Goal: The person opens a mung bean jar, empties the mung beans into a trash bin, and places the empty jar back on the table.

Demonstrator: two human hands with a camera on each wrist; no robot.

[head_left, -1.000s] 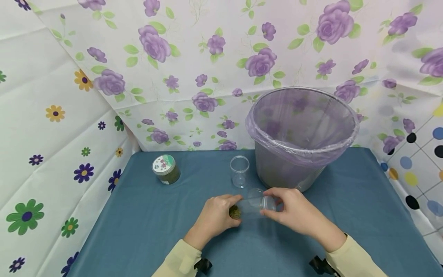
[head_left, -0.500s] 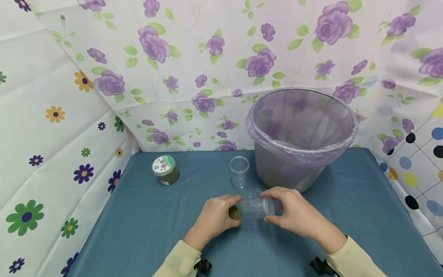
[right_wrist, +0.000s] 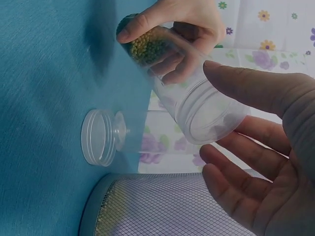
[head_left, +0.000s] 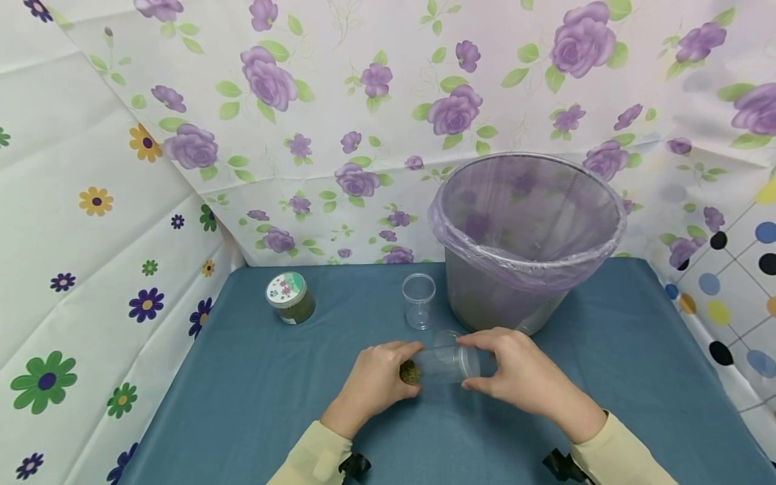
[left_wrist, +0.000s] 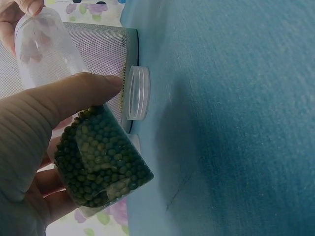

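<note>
A clear plastic jar [head_left: 438, 365] lies tilted nearly sideways between my hands, just above the blue cloth. Green mung beans [left_wrist: 101, 160] are gathered at its base end. My left hand [head_left: 377, 380] grips that end, thumb on one side and fingers on the other. At the threaded mouth, my right hand [head_left: 515, 372] holds the rim loosely between thumb and fingers; the right wrist view shows the mouth uncovered. Just behind the jar, a clear round lid [right_wrist: 98, 137] rests on the cloth. Farther back stands another clear jar [head_left: 419, 303], seemingly without contents.
A large mesh bin [head_left: 506, 296] with a purple liner stands at the back right, close behind my right hand. At the back left is a short jar [head_left: 291, 298] with a printed lid and dark contents. Patterned sheets [head_left: 339, 135] hang behind and at the sides.
My right hand's fingers have shifted slightly and loosened around the jar's mouth, exposing more of the rim. The left hand and the jar's base have hardly moved.
</note>
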